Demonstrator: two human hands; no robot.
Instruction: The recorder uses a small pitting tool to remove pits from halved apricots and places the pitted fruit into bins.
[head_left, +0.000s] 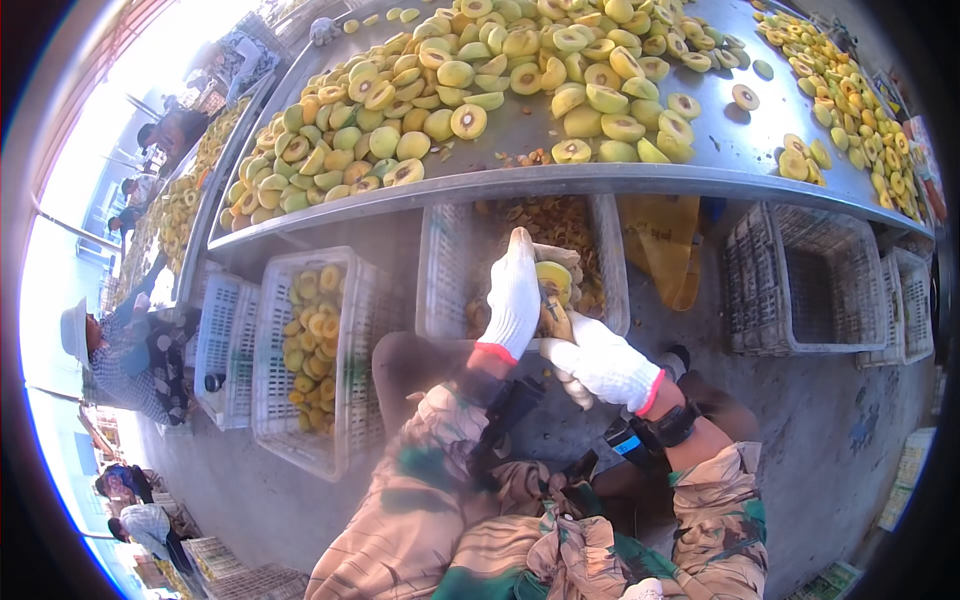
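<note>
In the head view my left hand (517, 296), in a white knitted glove, is closed around a yellow-green halved fruit (553, 279). My right hand (604, 364), gloved likewise, grips the wooden handle of a small pitting tool (555, 321), whose metal end lies against the fruit. Both hands are above a white plastic crate (616, 262) that holds brownish pits and scraps (547, 217). Beyond them, heaps of halved fruit (457, 75) with pits showing lie on the metal table (525, 178). The fingers of my left hand are partly hidden.
A crate (349, 360) of pitted fruit halves (315, 337) stands at left, beside another crate (225, 345). At right is a grey crate (787, 330). A yellow sack (660, 232) hangs under the table. A person in a hat (120, 352) sits at far left; others work behind.
</note>
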